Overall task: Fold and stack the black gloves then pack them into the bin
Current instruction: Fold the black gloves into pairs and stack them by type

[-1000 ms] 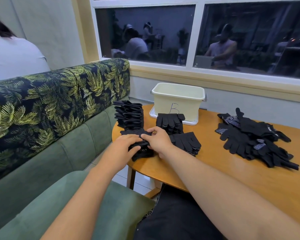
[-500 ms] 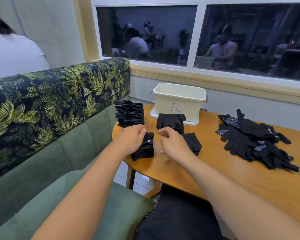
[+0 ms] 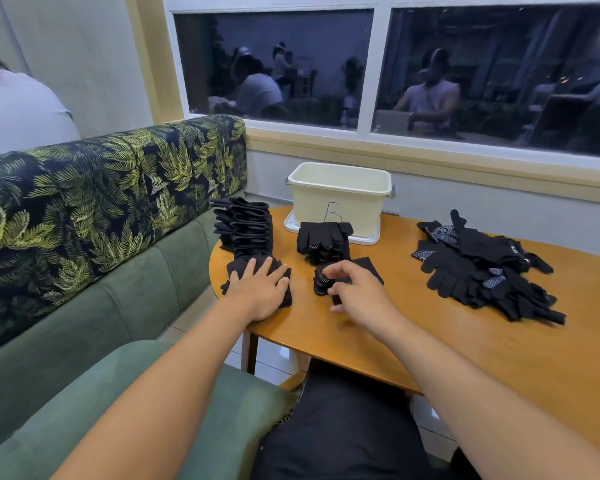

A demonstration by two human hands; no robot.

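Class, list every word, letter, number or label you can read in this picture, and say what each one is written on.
"B": handwritten on the front wall of the cream bin.
White marks on some cuffs in the loose glove pile: too small to read.
No other text can be read.

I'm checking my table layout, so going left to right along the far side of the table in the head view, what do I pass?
tall stack of folded gloves → cream bin → loose pile of gloves
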